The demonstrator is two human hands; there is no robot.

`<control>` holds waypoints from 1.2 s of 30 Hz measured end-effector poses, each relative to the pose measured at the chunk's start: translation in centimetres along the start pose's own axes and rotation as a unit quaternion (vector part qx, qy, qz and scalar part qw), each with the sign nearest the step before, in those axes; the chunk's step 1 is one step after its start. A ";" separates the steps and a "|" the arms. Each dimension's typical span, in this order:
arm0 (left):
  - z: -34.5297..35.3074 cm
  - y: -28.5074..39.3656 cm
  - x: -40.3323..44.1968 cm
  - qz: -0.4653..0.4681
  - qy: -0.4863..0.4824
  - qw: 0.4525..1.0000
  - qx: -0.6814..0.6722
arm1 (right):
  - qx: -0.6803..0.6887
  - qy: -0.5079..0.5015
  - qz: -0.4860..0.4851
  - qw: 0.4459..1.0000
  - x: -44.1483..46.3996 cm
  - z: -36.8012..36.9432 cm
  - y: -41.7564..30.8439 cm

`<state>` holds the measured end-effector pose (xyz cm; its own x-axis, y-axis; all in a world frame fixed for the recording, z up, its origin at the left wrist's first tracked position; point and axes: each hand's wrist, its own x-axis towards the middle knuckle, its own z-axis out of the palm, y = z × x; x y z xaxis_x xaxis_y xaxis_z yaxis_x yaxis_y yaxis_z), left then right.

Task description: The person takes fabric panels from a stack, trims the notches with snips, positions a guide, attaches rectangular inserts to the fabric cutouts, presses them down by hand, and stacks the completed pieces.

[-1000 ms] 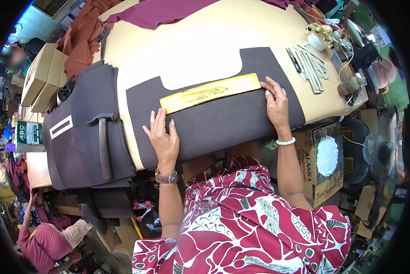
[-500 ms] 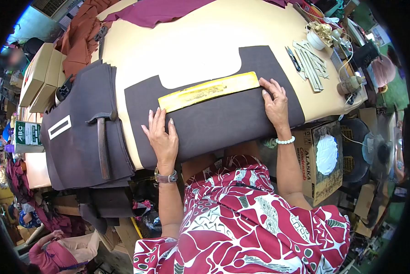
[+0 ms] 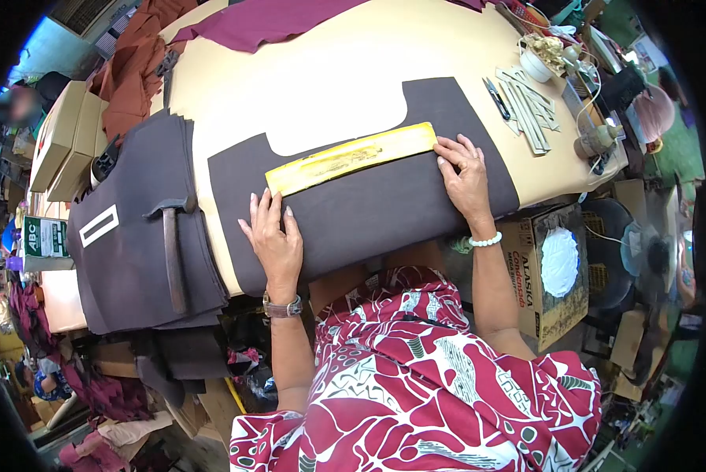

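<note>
with each grip loosely open, closed on nothing, the left hand (image 3: 276, 248) and right hand (image 3: 467, 185) set fingertips at opposite ends of the yellow strip (image 3: 351, 159) lying on the dark panel (image 3: 377, 216) atop the bench (image 3: 542, 177), apparently a positioning step whose next move calls for light, even pressure.

1. Wearing a loose garment (image 3: 416, 385) in deep red, covered with curving white shapes and small dark dotted and striped patches.
2. Showing short, wide sleeves (image 3: 575, 385) in the same print.
3. Wearing a brown-strapped watch (image 3: 283, 307) on the left arm (image 3: 292, 362).
4. Wearing a pale beaded bracelet (image 3: 485, 241) on the right arm (image 3: 497, 299).
</note>
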<state>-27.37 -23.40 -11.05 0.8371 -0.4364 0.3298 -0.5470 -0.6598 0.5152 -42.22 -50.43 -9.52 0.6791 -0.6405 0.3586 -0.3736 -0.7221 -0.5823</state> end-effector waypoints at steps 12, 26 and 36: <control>-0.2 -0.3 0.0 -0.016 -0.001 0.999 -0.032 | 0.030 -0.008 0.007 0.999 0.0 0.0 0.5; 0.0 -0.4 0.0 -0.009 0.006 0.999 -0.032 | -0.008 -0.021 -0.001 1.000 0.0 -0.2 0.0; 0.2 -0.2 -0.1 0.000 0.001 1.000 0.022 | -0.074 -0.001 -0.029 0.997 -0.2 0.2 -0.3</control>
<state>-27.32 -23.31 -11.32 0.8373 -0.4351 0.3311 -0.5464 -0.6863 0.4799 -42.08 -50.01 -9.56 0.7032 -0.5965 0.3870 -0.4231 -0.7885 -0.4465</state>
